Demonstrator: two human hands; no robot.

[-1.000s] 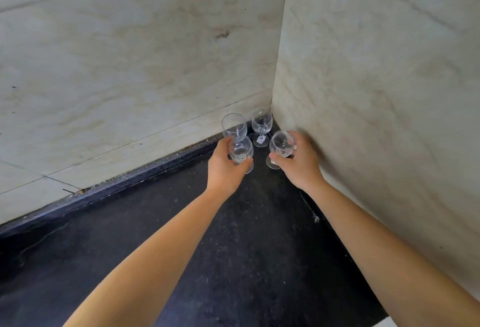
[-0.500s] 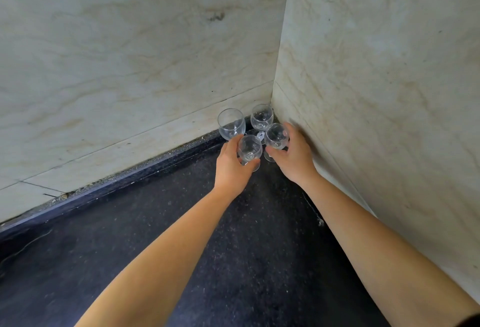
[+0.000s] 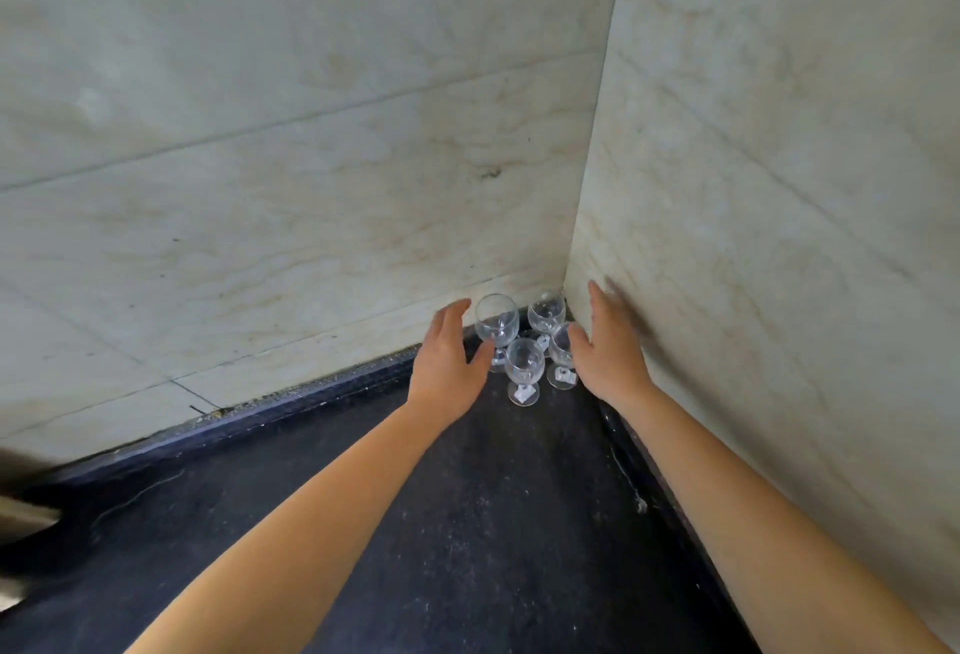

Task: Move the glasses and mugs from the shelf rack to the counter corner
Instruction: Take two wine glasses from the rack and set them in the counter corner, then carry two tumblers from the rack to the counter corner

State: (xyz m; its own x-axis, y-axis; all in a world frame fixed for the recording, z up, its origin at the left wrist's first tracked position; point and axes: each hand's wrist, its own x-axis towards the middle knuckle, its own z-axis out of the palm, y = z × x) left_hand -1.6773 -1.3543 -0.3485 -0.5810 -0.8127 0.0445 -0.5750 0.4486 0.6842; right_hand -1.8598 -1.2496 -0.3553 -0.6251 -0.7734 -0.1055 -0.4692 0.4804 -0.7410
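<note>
Several clear stemmed glasses stand upright in the corner of the black counter (image 3: pixel 493 497). The front glass (image 3: pixel 524 367) and the right glass (image 3: pixel 562 349) carry white tags on their feet. Behind them stand a larger glass (image 3: pixel 497 323) at the left and another glass (image 3: pixel 546 313) in the very corner. My left hand (image 3: pixel 447 367) is open just left of the group, fingers spread, holding nothing. My right hand (image 3: pixel 608 347) is open on the right, between the glasses and the wall, partly hiding the right glass.
Pale marble walls (image 3: pixel 311 186) meet at the corner and close in the back and right sides. The dark counter stretches toward me and to the left. A blurred light object (image 3: pixel 21 513) shows at the left edge.
Both hands have let go of the two front glasses and opened, drawing slightly apart. The two glasses now stand on the counter beside the back pair.
</note>
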